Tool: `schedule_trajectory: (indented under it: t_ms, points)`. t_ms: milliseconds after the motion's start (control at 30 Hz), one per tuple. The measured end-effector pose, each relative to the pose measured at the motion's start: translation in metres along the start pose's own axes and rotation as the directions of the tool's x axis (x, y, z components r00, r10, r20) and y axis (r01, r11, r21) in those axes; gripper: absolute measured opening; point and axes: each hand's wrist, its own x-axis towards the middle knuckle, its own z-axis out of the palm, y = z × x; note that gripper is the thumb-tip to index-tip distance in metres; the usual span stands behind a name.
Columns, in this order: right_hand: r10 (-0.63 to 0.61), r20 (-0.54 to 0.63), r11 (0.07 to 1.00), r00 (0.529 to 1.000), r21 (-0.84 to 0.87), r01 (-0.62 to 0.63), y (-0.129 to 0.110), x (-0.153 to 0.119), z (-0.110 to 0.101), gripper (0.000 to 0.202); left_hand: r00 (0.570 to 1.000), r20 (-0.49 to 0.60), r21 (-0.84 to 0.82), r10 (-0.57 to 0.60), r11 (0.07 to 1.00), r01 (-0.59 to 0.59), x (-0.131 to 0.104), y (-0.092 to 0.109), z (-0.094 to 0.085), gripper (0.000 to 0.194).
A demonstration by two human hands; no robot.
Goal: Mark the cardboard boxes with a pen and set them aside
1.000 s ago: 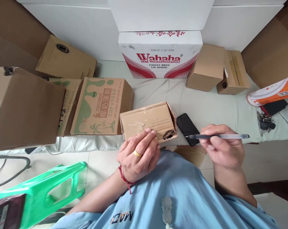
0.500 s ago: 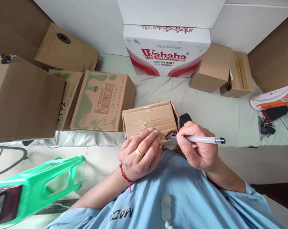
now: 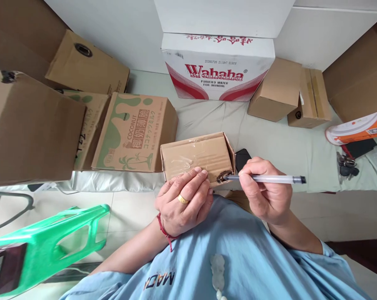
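Observation:
A small taped cardboard box (image 3: 201,152) lies at the table's front edge, close to my body. My left hand (image 3: 185,200) is pressed over its near edge, fingers on the top face, holding it. In my right hand (image 3: 268,189) is a pen (image 3: 279,179) with a clear barrel and dark ends, pinched between thumb and fingers and lying nearly level. The pen's tip meets a dark, scribbled or torn-looking patch (image 3: 225,176) at the box's near right corner. Behind that corner a black object (image 3: 242,158) shows in part.
A coconut carton (image 3: 134,133) and other cartons stand left. At the back is a white-and-red Wahaha box (image 3: 218,68); two brown boxes (image 3: 276,89) sit right of it. Far right are an orange-and-white cylinder (image 3: 357,127) and keys (image 3: 348,164). A green stool (image 3: 51,241) is lower left.
My right hand has shifted slightly right with the pen, and more of the dark patch shows. My left hand and the box stay nearly in place.

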Motion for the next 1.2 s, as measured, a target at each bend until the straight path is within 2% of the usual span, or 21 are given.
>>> schedule_trajectory:
  t_ms: [133, 267, 333, 400, 500, 600, 733, 867, 967, 1033, 1100, 1133, 1200]
  points:
    - [-0.015, 0.100, 1.000, 0.995, 0.000, 0.015, -0.002, 0.003, 0.002, 0.009, 1.000, -0.008, 0.000, -0.008, 1.000, 0.008, 0.000, 0.000, 0.000, 0.029]
    - [-0.019, 0.104, 1.000, 0.994, 0.000, 0.019, -0.004, 0.003, -0.001, 0.008, 1.000, -0.011, -0.002, -0.010, 1.000, 0.009, -0.002, 0.001, 0.000, 0.032]
    - [-0.009, 0.049, 1.000, 0.999, 0.009, 0.008, -0.003, 0.001, -0.004, 0.008, 1.000, -0.009, -0.003, -0.012, 1.000, 0.012, -0.002, 0.001, 0.000, 0.033]
    - [0.013, -0.055, 0.999, 0.998, 0.038, -0.011, 0.000, 0.000, -0.006, 0.008, 1.000, -0.008, -0.003, -0.014, 1.000, 0.014, -0.002, 0.001, 0.000, 0.032]
    - [0.069, -0.182, 0.994, 0.981, 0.092, -0.053, 0.004, -0.003, -0.008, 0.015, 1.000, -0.006, 0.001, -0.013, 1.000, 0.013, -0.001, 0.001, 0.000, 0.029]
    - [0.109, -0.164, 0.990, 0.981, 0.110, -0.091, 0.005, -0.005, -0.009, 0.019, 1.000, -0.009, 0.006, -0.010, 1.000, 0.010, 0.000, 0.001, 0.000, 0.025]
    - [0.109, -0.103, 0.990, 0.989, 0.102, -0.098, 0.004, -0.007, -0.013, 0.010, 1.000, -0.014, 0.029, -0.006, 1.000, 0.007, 0.000, 0.001, 0.000, 0.022]
    - [0.106, -0.213, 0.991, 0.971, 0.107, -0.085, 0.008, -0.008, -0.017, 0.015, 1.000, -0.021, 0.036, -0.010, 0.999, 0.011, 0.000, 0.002, 0.002, 0.019]
    - [0.092, -0.267, 0.993, 0.959, 0.096, -0.069, 0.012, -0.010, -0.020, 0.012, 1.000, -0.014, 0.012, -0.016, 1.000, 0.016, -0.001, 0.002, 0.001, 0.023]
    - [0.077, -0.342, 0.997, 0.936, -0.003, -0.083, 0.015, -0.011, -0.029, 0.016, 0.999, 0.011, -0.044, -0.048, 0.998, 0.049, 0.000, 0.002, -0.005, 0.028]
    - [0.050, -0.417, 0.959, 0.908, -0.233, -0.160, 0.021, -0.013, -0.047, 0.025, 0.994, 0.056, -0.113, -0.097, 0.988, 0.103, 0.002, -0.001, -0.015, 0.031]
    - [0.046, -0.428, 0.899, 0.902, -0.376, -0.224, 0.026, -0.014, -0.060, 0.029, 0.989, 0.084, -0.136, -0.120, 0.982, 0.130, 0.005, -0.003, -0.021, 0.032]
    - [0.122, -0.393, 0.690, 0.911, -0.626, -0.363, 0.041, -0.019, -0.088, 0.037, 0.979, 0.129, -0.143, -0.157, 0.974, 0.175, 0.010, -0.011, -0.034, 0.034]
